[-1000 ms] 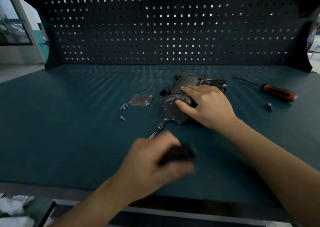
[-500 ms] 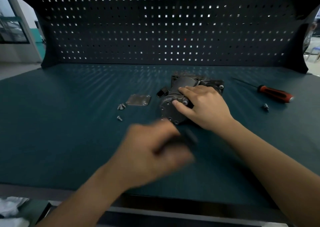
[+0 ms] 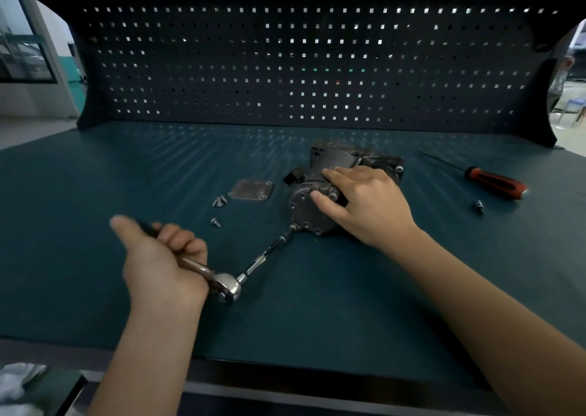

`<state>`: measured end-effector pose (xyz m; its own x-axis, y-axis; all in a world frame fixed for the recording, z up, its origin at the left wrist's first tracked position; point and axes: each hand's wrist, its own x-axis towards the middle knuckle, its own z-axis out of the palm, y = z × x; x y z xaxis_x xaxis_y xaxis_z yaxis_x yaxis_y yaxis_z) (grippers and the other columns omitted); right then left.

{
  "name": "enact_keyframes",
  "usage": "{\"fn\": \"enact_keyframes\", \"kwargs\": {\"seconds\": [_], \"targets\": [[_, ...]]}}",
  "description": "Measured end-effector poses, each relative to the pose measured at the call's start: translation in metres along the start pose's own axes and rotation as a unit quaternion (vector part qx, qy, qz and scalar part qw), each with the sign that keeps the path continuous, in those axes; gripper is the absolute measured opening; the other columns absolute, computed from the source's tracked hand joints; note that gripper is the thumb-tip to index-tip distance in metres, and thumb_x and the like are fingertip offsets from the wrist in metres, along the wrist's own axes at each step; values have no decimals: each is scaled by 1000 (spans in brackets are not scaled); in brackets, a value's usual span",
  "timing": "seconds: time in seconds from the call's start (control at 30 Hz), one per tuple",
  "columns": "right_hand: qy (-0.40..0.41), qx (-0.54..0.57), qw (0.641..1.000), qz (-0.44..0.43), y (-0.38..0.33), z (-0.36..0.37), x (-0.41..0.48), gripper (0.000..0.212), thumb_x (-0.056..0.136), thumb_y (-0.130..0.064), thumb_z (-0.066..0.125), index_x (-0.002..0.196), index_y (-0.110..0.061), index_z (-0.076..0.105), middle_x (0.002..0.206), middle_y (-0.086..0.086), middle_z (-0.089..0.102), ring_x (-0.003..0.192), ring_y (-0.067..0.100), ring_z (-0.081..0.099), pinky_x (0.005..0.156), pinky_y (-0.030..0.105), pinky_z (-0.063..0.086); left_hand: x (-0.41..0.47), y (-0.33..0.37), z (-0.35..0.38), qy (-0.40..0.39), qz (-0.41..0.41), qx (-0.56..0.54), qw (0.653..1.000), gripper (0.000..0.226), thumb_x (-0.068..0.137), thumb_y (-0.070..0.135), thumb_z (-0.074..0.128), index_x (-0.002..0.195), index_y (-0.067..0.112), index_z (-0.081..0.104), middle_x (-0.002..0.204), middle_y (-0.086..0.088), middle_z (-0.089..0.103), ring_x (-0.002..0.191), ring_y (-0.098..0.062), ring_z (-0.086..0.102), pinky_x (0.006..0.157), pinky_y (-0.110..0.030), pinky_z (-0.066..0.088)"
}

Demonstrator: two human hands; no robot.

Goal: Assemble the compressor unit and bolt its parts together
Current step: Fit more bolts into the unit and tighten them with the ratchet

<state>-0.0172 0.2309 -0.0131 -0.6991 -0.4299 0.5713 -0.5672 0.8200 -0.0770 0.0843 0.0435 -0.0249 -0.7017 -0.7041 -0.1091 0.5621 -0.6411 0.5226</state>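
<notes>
Your left hand (image 3: 165, 257) grips the ratchet wrench (image 3: 222, 284); your right hand (image 3: 364, 206) lies flat on the compressor (image 3: 312, 212). A tilted extension bar (image 3: 268, 252) could slip off the bolt.

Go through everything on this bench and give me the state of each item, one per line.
Compressor unit: lying on the mat, pinned by the right hand.
Ratchet wrench: gripped in the left hand, extension tip at a bolt on the unit's end cover.
Cover plate: loose, flat on the mat.
Loose bolts: lying unused beside the plate.
Screwdriver: lying idle, untouched.
</notes>
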Motion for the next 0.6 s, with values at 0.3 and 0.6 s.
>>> {"fn": "enact_keyframes", "kwargs": {"seconds": [0.3,0.6], "targets": [[-13,-3,1000,4,0,-1,0,52,89,-44,53,124,-6,58,124,16,60,117,30,54,99,40,39,-36,-24,-11,-629,516,446,374,45,92,47,44,60,16,52,49,1,42,45,-10,35,44,-22,28],[-18,-4,1000,10,-1,-4,0,52,89,-44,53,124,-7,58,124,15,60,115,29,55,98,40,39,7,16,-7,-106,72,133,983,32,96,42,38,78,22,56,56,13,56,48,-2,53,53,-17,48]]}}
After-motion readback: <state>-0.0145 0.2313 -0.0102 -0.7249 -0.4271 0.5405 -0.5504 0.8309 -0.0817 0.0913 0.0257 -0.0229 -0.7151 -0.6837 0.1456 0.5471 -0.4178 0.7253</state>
